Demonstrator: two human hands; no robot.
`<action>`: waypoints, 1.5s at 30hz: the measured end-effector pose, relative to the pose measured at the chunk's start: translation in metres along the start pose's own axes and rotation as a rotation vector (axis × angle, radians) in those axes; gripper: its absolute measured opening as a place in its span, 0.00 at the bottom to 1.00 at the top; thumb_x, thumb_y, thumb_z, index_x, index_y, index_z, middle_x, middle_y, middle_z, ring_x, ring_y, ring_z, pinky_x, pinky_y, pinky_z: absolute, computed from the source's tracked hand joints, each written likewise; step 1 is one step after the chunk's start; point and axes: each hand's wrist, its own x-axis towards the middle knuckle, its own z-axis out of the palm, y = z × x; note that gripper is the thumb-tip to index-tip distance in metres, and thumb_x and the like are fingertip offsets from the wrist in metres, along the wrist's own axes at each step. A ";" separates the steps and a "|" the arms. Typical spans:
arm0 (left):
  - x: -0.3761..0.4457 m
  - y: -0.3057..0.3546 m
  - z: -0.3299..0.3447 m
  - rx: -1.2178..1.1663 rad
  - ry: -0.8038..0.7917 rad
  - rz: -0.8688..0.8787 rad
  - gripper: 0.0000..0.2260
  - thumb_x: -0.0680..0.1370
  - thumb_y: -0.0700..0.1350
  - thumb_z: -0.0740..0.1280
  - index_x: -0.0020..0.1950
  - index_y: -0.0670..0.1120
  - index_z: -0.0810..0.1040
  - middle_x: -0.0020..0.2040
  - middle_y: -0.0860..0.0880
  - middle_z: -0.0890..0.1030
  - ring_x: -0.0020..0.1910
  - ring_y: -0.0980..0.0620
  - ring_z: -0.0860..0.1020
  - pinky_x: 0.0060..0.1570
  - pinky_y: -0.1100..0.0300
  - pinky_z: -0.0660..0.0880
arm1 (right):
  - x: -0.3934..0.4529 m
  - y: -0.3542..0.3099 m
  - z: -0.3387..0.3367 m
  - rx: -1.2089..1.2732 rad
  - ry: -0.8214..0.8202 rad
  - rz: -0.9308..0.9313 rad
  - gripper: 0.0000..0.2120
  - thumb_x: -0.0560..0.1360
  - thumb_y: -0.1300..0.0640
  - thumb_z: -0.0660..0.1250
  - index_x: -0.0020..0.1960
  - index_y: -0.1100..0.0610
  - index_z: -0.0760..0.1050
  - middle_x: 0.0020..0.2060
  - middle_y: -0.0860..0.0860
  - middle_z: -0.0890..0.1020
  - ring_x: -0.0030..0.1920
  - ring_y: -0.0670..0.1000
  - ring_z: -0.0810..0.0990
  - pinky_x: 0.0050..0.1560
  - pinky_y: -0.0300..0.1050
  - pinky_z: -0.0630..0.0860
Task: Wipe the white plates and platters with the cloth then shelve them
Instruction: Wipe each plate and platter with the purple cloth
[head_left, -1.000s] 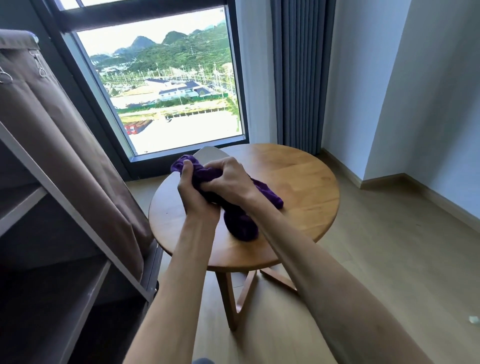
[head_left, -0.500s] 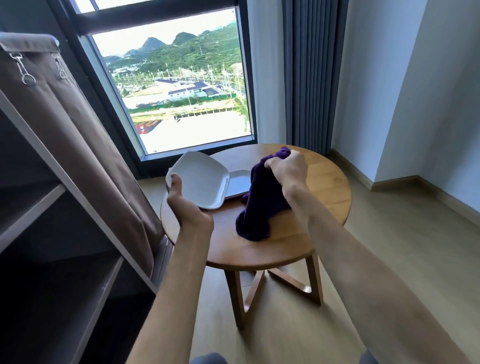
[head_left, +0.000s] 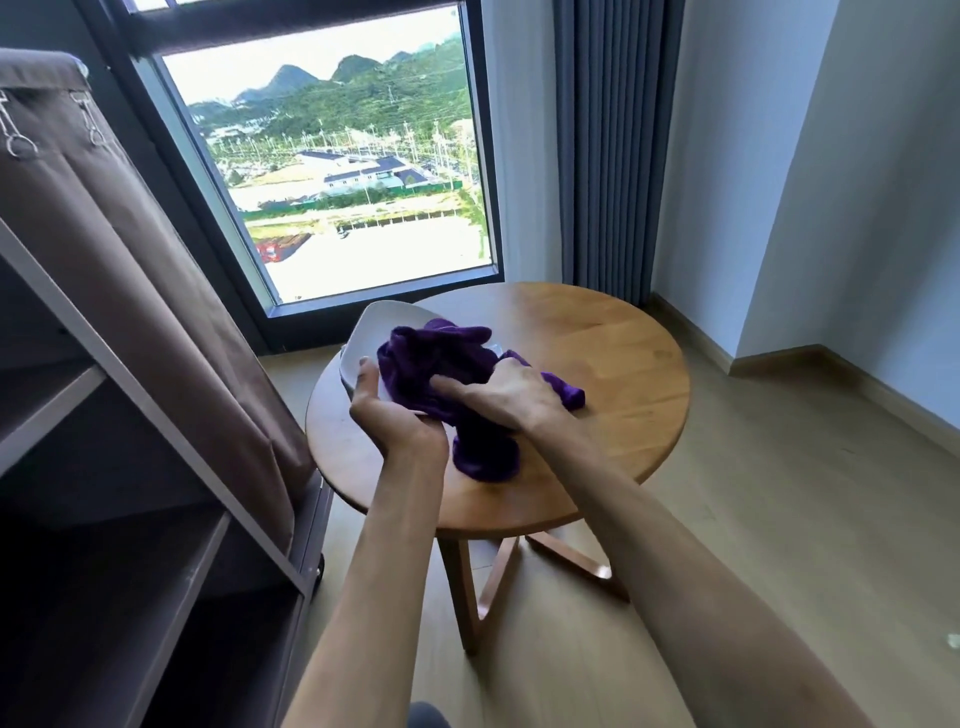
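A white platter (head_left: 379, 325) is tilted up over the left side of the round wooden table (head_left: 597, 353). My left hand (head_left: 395, 421) grips its near edge from below, thumb on the rim. A purple cloth (head_left: 441, 358) lies bunched on the platter's face and hangs down to the tabletop. My right hand (head_left: 511, 395) grips the cloth and presses it against the platter. The rim of a second white dish (head_left: 344, 358) peeks out under the platter's left side; the rest of it is hidden.
A shelf unit (head_left: 104, 467) with dark shelves and a brown fabric cover (head_left: 135, 249) stands at the left, close to the table. A large window (head_left: 337, 171) and grey curtain (head_left: 608, 145) are behind. Wooden floor (head_left: 779, 519) spreads to the right.
My right hand has swung the cloth from the table's middle back onto the platter. My left hand has raised the platter a little and holds it steeper.
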 end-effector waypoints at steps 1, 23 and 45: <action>-0.004 0.000 0.001 0.003 -0.005 -0.017 0.24 0.80 0.54 0.64 0.72 0.43 0.73 0.63 0.40 0.81 0.61 0.40 0.80 0.58 0.49 0.80 | 0.000 0.001 0.004 0.188 -0.081 0.013 0.37 0.66 0.25 0.68 0.59 0.55 0.76 0.50 0.52 0.82 0.51 0.54 0.81 0.55 0.53 0.79; -0.029 -0.020 -0.005 0.502 0.127 0.485 0.21 0.80 0.39 0.69 0.72 0.48 0.71 0.59 0.53 0.81 0.59 0.52 0.81 0.54 0.68 0.78 | 0.017 -0.011 0.038 1.559 0.151 0.329 0.04 0.73 0.65 0.72 0.47 0.60 0.80 0.43 0.57 0.83 0.41 0.57 0.83 0.43 0.52 0.84; -0.009 0.053 -0.020 1.394 -0.580 0.314 0.20 0.83 0.40 0.63 0.69 0.61 0.68 0.61 0.51 0.76 0.60 0.47 0.77 0.49 0.57 0.81 | 0.026 0.036 0.020 1.397 -0.003 -0.015 0.17 0.76 0.67 0.68 0.63 0.60 0.75 0.50 0.58 0.83 0.49 0.55 0.83 0.50 0.51 0.82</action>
